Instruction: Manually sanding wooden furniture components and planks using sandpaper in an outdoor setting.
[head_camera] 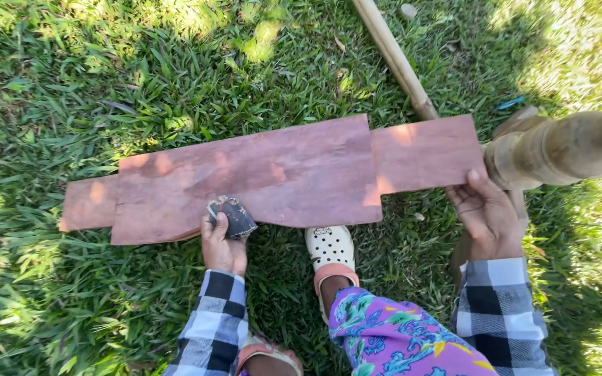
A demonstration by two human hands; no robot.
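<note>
Sanding underway: my left hand (pixel 223 245) presses what looks like sandpaper (pixel 231 216) on the reddish board (pixel 273 174); right hand (pixel 488 212) grips its end; next stroke needs steady pressure.

One reddish wooden board (pixel 273 177), one sandpaper piece (pixel 233 216), two bamboo poles (pixel 395 59), two hands (pixel 223 247)

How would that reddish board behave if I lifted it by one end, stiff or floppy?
Probably stiff: the board spans the grass flat, with no visible sag, while the right hand grips one end. It looks thin and long, so likely light but apt to swing or tip from one end. Its surface seems matte, so it is probably not slippery; the left hand presses sandpaper on it.
</note>
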